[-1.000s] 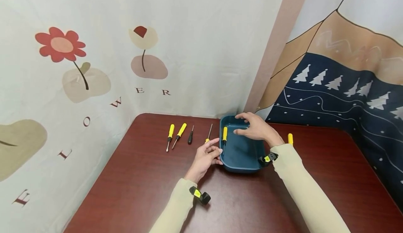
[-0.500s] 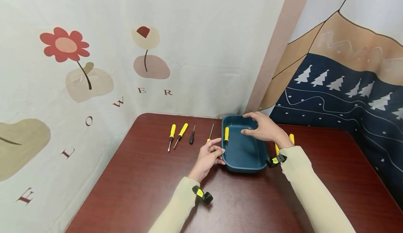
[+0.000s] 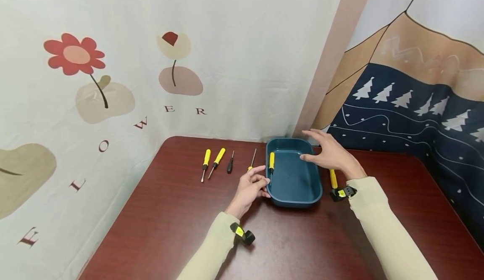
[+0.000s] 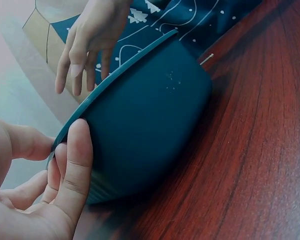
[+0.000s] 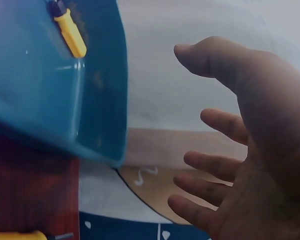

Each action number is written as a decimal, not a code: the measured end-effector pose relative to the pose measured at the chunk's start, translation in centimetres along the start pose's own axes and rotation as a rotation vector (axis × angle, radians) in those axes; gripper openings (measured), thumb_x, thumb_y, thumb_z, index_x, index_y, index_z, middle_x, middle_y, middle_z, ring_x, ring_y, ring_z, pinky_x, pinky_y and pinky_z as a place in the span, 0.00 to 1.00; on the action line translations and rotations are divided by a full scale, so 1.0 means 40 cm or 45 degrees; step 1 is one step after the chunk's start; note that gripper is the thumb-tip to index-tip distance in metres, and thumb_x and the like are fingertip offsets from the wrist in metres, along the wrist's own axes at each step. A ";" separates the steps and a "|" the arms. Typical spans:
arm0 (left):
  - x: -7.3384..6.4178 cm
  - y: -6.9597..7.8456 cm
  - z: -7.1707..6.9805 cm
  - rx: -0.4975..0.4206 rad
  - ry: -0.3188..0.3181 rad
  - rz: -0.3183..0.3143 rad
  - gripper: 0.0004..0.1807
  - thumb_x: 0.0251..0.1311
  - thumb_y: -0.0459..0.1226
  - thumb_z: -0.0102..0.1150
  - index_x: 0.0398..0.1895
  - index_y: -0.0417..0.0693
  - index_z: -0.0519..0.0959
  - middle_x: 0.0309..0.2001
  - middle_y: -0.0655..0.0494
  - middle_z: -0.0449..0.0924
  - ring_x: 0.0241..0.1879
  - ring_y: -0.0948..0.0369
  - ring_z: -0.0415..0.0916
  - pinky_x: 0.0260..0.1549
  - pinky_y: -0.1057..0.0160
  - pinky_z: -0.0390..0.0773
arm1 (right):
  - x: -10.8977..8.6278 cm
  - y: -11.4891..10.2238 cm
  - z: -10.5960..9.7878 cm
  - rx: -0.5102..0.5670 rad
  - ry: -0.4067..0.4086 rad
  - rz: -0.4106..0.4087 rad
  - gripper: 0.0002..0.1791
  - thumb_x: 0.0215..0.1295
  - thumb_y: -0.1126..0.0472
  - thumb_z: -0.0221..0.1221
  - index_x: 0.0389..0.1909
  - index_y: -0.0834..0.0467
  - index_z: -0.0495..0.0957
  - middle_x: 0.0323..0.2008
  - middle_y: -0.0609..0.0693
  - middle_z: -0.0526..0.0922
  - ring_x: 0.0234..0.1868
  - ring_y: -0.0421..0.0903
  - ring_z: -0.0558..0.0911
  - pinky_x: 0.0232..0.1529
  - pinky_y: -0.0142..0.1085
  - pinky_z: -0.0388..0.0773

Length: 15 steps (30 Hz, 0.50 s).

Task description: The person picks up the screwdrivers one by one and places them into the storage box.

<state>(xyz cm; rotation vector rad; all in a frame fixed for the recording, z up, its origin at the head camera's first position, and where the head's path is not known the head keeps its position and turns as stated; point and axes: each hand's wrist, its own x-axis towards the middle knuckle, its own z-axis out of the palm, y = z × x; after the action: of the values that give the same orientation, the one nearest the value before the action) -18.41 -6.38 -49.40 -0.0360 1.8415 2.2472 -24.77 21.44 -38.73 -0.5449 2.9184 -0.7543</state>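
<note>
My left hand (image 3: 247, 189) pinches the left rim of a dark blue plastic bin (image 3: 295, 183) between thumb and fingers; the left wrist view shows the pinched rim (image 4: 117, 70) close up. Inside the bin, along its left wall, lies a yellow-and-black screwdriver (image 3: 272, 161). Above the bin's right edge hovers my right hand (image 3: 334, 154), fingers spread and thumb apart, nothing in its grasp. Beside the bin's right side, partly covered by the right wrist, a yellow-handled screwdriver (image 3: 333, 179) rests on the table.
Left of the bin on the reddish-brown table (image 3: 177, 217) lie two yellow screwdrivers (image 3: 206, 158), a black screwdriver (image 3: 230, 165) and another screwdriver (image 3: 253, 159) partly hidden by the left hand. A printed curtain (image 3: 242, 61) hangs close behind the table's far edge.
My right hand has drifted right, from over the bin's inside to its right edge, uncovering more of the bin. The left hand stays at the rim.
</note>
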 end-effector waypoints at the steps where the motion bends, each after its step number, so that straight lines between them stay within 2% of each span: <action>1: 0.001 0.000 -0.001 0.000 -0.002 -0.001 0.28 0.66 0.27 0.61 0.70 0.46 0.73 0.35 0.54 0.78 0.25 0.61 0.75 0.26 0.64 0.86 | -0.003 0.004 -0.003 -0.005 0.000 0.004 0.46 0.65 0.45 0.67 0.79 0.51 0.59 0.80 0.63 0.53 0.78 0.69 0.53 0.70 0.76 0.56; 10: 0.004 -0.001 -0.005 -0.012 -0.010 -0.002 0.28 0.66 0.27 0.60 0.70 0.47 0.73 0.35 0.54 0.78 0.25 0.61 0.75 0.26 0.64 0.86 | -0.031 0.047 -0.023 -0.037 0.033 0.057 0.50 0.64 0.41 0.67 0.81 0.51 0.55 0.81 0.67 0.45 0.79 0.73 0.47 0.69 0.79 0.52; 15: 0.003 -0.004 -0.006 -0.011 -0.012 -0.011 0.28 0.67 0.27 0.61 0.70 0.47 0.73 0.35 0.55 0.78 0.25 0.61 0.75 0.26 0.64 0.86 | -0.049 0.078 -0.024 -0.061 0.057 0.118 0.52 0.63 0.40 0.67 0.82 0.52 0.52 0.81 0.69 0.44 0.78 0.74 0.48 0.68 0.79 0.55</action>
<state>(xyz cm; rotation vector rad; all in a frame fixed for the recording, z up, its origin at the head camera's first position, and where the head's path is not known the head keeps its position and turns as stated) -18.54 -6.54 -49.62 -0.0348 1.8237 2.2460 -24.08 25.12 -39.42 -0.3984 2.9856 -0.6964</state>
